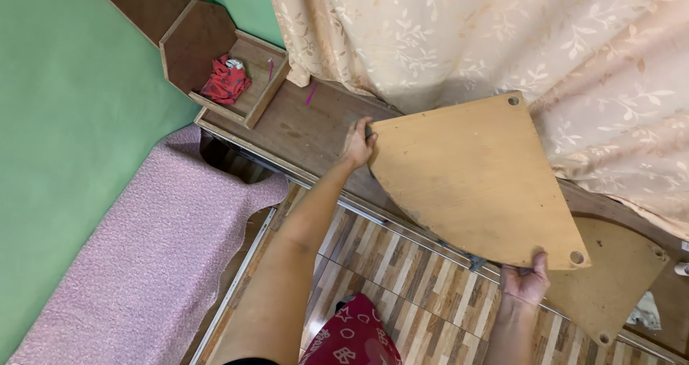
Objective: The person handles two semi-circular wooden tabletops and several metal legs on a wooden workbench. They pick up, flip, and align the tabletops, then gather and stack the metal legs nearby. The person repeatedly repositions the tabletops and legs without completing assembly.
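At the bottom edge, nearest the camera, a red cloth with pale shapes printed on it [352, 336] shows between the two forearms, above a floor of striped wood-look planks [402, 264].

The right hand [526, 282] grips the near corner of a large quarter-round board of tan pressed wood [474, 178], fingers curled under the edge and thumb on top, just beside a round hole drilled in that corner. The left hand [357, 144] holds the board's far left corner, fingers wrapped over the edge. The board is held up between both hands, tilted, above a metal rail [402, 225] that runs along the front of a long dark brown wooden ledge [308, 128].

A second quarter-round board of the same tan wood [617, 272] lies flat on the ledge to the right, partly under the held one (its small corner holes show). Beside it sits a crumpled pale cloth [646, 311].

To the left, a pink textured blanket [143, 257] covers a surface against the green wall [72, 106].

Further off, an open wooden box-like compartment [262, 85] rests on the ledge; in it lies a bunched red cloth with white trim [226, 81], and a thin pink stick [270, 69] leans in its far part. Another pink stick [311, 94] lies on the ledge just outside it. A beige leaf-patterned curtain [502, 42] hangs behind.
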